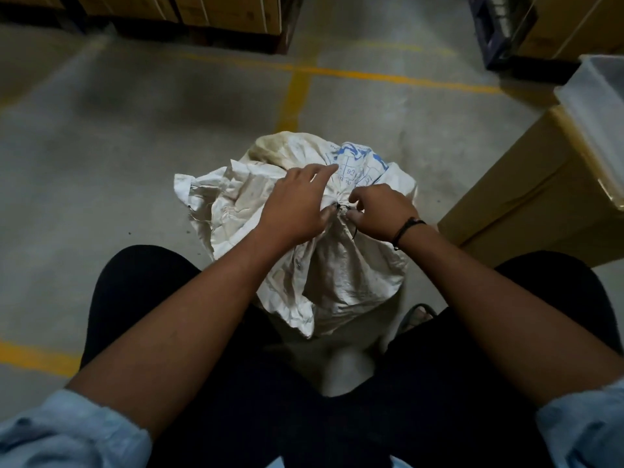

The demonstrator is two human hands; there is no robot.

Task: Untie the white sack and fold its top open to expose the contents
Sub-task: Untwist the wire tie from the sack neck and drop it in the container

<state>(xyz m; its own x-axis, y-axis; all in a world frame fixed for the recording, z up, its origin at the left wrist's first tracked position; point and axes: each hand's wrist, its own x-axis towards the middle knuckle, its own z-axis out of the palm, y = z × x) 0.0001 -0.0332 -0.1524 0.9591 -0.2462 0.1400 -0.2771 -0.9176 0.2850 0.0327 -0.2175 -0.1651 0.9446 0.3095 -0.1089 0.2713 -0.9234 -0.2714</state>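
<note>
A white woven sack (pixel 341 271) with blue print stands on the concrete floor between my knees. Its neck is gathered and bound by a thin dark tie (pixel 341 207). The loose top of the sack flops out to the left. My left hand (pixel 293 204) rests on the gathered neck, thumb pressed at the tie, index finger stretched forward. My right hand (pixel 380 214) pinches at the tie from the right side. A dark band circles my right wrist. The contents are hidden inside the sack.
A brown cardboard box (pixel 526 197) stands at the right with a clear plastic bin (pixel 597 106) on top. Stacked boxes on pallets (pixel 216 15) line the far side. Yellow lines (pixel 293 96) mark the floor. A sandalled foot (pixel 417 315) shows beside the sack.
</note>
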